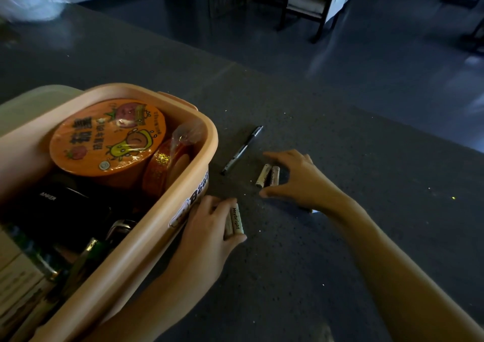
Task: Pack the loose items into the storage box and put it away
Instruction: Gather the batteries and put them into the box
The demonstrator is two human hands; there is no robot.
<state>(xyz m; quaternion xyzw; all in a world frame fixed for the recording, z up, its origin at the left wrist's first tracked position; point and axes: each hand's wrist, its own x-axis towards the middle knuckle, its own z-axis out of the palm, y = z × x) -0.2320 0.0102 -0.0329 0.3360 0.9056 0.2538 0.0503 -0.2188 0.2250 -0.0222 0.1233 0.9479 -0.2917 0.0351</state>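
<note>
A peach-coloured storage box stands on the dark table at the left. It holds an orange noodle bowl, a roll of glitter tape, a black power bank and other items. My left hand grips two white batteries right beside the box's front wall. My right hand arches over two more white batteries lying on the table, thumb and fingers spread on either side of them. A black pen lies between the box and those batteries.
The dark speckled table ends at an edge running along the upper right, with the floor beyond. A black-framed chair stands on the floor at the back. A pale green lid or tray shows behind the box.
</note>
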